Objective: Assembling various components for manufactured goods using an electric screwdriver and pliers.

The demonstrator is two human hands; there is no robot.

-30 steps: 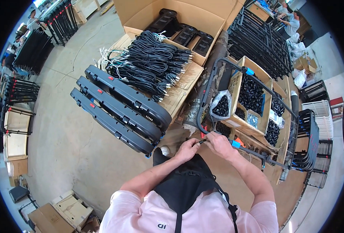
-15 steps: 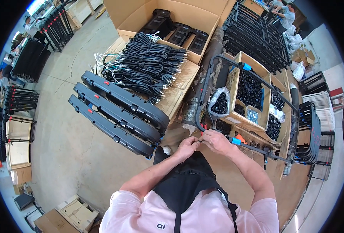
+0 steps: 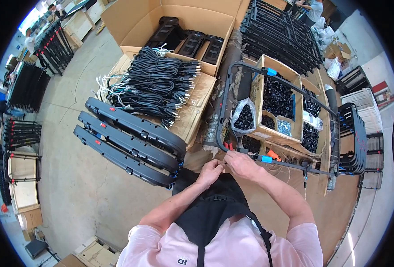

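Observation:
My left hand (image 3: pixel 210 172) and my right hand (image 3: pixel 243 164) meet in front of my black apron (image 3: pixel 212 209), fingertips pinched together. Something small may sit between them, but the fingers hide it and I cannot make out what it is. Just beyond my right hand runs the near side of a black tubular frame (image 3: pixel 286 164), which has blue sleeves (image 3: pixel 265 159) on its bars. Red-handled pliers, or a similar tool (image 3: pixel 228 146), lie close past my right knuckles. Left of my hands stand three long dark grey housings (image 3: pixel 130 149) with red switches.
Bundled black cables (image 3: pixel 157 80) lie on cardboard beside an open carton (image 3: pixel 134 26) of black moulded parts. Under the frame, a wooden box (image 3: pixel 260 104) holds small black parts, next to a clear bag (image 3: pixel 243 116) of more. Stacked black frames (image 3: pixel 281 38) stand behind; other people work farther off.
The view has turned slightly, so the bench and its things appear farther left. Both hands stay together in a pinch, with only a small shift of the fingers.

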